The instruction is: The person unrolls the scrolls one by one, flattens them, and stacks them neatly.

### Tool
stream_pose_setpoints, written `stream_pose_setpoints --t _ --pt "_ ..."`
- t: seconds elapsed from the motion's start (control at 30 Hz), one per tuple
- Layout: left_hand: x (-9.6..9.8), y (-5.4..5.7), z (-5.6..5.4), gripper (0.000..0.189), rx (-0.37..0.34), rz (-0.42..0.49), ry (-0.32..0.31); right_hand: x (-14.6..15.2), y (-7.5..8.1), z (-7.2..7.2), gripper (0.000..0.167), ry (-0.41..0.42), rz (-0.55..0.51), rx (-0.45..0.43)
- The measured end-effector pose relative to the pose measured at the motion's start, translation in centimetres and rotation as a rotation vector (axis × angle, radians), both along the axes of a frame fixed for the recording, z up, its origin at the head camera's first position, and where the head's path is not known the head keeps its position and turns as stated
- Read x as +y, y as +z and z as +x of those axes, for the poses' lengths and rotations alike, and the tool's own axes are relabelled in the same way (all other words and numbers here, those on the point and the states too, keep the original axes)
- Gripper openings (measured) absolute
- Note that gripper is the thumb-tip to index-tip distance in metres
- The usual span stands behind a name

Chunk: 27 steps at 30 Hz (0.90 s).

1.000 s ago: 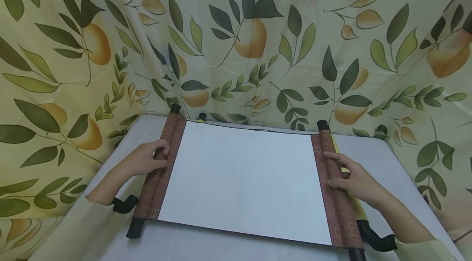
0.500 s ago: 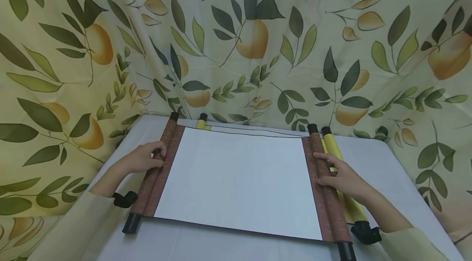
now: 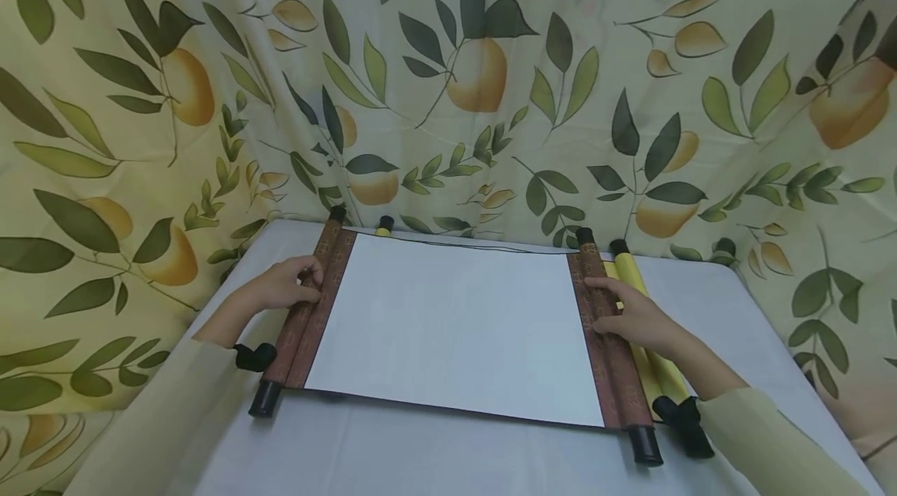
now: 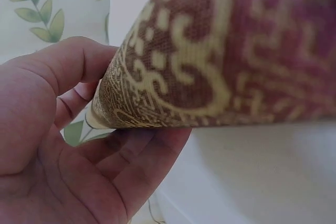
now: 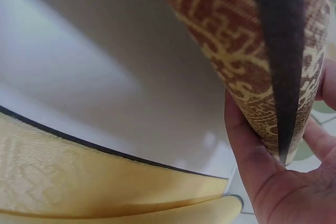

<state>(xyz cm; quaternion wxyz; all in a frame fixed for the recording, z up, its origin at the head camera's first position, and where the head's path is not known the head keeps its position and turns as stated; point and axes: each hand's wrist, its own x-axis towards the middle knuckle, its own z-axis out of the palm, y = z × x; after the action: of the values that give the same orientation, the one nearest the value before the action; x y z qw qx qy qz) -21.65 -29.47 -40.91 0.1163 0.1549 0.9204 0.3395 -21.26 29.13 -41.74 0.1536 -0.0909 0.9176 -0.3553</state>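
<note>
A brown-bordered hanging scroll with blank white paper (image 3: pixel 455 325) is spread between my hands. My left hand (image 3: pixel 279 286) grips its left roller (image 3: pixel 290 348), with fingers over the top and underneath. In the left wrist view, fingers of the left hand (image 4: pixel 47 114) curl round the patterned brown roller (image 4: pixel 210 66). My right hand (image 3: pixel 641 318) holds the right roller (image 3: pixel 627 371) between thumb and fingers. Seen from the right wrist, that roller (image 5: pixel 226 30) is raised over a second scroll with a yellow border (image 5: pixel 105 182). Most of this lower scroll is hidden by the upper one.
The yellow scroll's right roller (image 3: pixel 652 325) shows beside my right hand, and a black-tipped yellow end (image 3: pixel 384 226) at the back left. A white cloth (image 3: pixel 420 457) covers the table. Behind it hangs a fruit-and-leaf patterned curtain (image 3: pixel 455 91).
The right roller has moved left and away from me, exposing more of the yellow roller. The left roller has also shifted away and slightly right. Both hands keep their hold.
</note>
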Motion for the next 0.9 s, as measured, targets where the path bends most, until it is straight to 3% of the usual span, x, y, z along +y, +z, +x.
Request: stream_pose_setpoints --t 0.37,0.57,0.9 --pt "-0.2 -0.8 -1.4 0.016 -0.065 -0.009 0.01 -0.9 -0.7 -1.2 0.075 0.017 0.073 0.016" --pt "-0.3 -0.9 -2.0 0.015 -0.057 -0.004 0.025 -0.9 -0.9 -1.9 0.074 0.008 0.104 0.015" --pt "0.3 -1.3 -2.2 0.016 -0.069 -0.011 0.045 -0.9 -1.4 -2.5 0.072 -0.007 0.141 0.031"
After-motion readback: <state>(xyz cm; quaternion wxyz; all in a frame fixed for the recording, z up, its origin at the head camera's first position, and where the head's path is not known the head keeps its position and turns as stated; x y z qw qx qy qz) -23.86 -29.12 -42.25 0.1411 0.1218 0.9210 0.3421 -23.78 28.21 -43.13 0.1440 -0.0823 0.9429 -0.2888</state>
